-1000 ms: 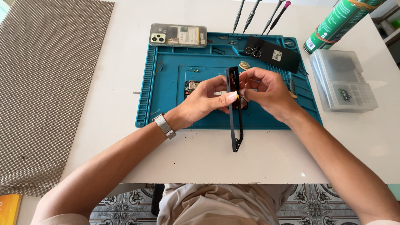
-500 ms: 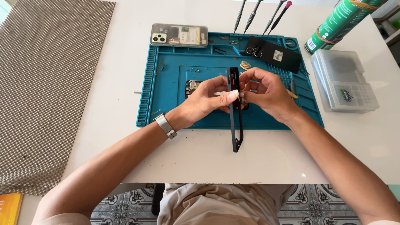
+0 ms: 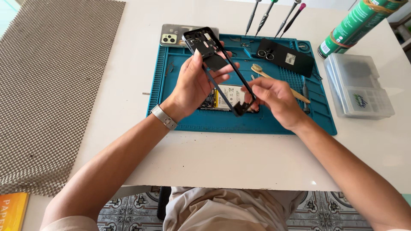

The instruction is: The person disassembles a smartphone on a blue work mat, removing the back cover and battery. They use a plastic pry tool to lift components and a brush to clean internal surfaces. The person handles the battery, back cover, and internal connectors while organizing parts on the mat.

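A white desk (image 3: 257, 162) fills the view, with patterned floor tiles showing below its near edge. At far left lies a brown woven mat (image 3: 55, 85), and an orange book corner (image 3: 13, 211) peeks in at the bottom left. In the middle sits a teal repair mat (image 3: 180, 115).

The left hand (image 3: 195, 85) is closed around the upper part of a black phone frame (image 3: 216, 55), thumb and fingers pinching its side rails and holding it tilted above the repair mat. The right hand (image 3: 278, 98) pinches the frame's lower corner between its fingertips. The frame is an open skeleton with only a small dark plate near its camera end, so the teardown looks well along. Directly beneath it on the repair mat lies the phone body (image 3: 224, 97) with its pale battery exposed, still to be dealt with. A grey back cover (image 3: 171, 36) with a camera cluster rests at the repair mat's top left edge, touching it.

Further right, a wooden brush (image 3: 274, 79) lies on the repair mat, and a second black back cover (image 3: 287, 57) with two lens rings and a small pale label sits at its top right. Four screwdrivers (image 3: 274, 17) stand in a row behind. At far right, a green cylindrical can (image 3: 355, 23) with a white label band lies tilted beside a clear plastic parts box (image 3: 357, 85) bearing a small green sticker.
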